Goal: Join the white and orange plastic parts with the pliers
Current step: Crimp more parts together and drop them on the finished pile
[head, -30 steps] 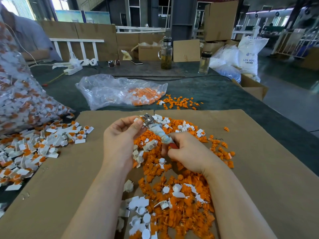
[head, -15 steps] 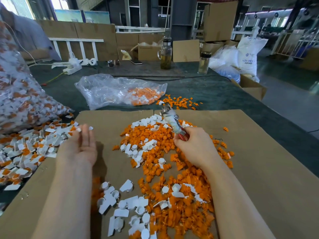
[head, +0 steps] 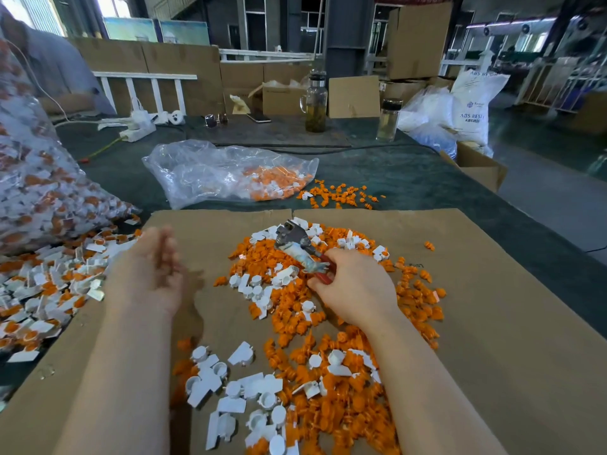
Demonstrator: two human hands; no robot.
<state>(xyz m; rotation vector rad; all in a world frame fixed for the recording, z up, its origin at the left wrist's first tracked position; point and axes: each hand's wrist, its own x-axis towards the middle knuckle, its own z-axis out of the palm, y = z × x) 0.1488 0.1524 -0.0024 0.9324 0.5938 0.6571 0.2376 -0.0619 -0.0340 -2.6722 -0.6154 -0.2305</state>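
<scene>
A heap of loose orange parts mixed with white parts covers the middle of the cardboard sheet. My right hand grips the red handles of the pliers, whose metal jaws point up and away over the heap. My left hand hovers blurred over the cardboard's left edge, palm turned inward, fingers loosely apart, nothing visible in it. Joined white-and-orange pieces lie in a pile just left of that hand.
A big clear bag of joined pieces fills the left. Another plastic bag with orange parts lies beyond the cardboard, loose orange parts beside it. Two glass bottles stand at the back. A person sits far left.
My left hand left the pliers' jaws, swung left to the joined pile and is drifting back. My right hand with the pliers has tilted and lowered toward the heap.
</scene>
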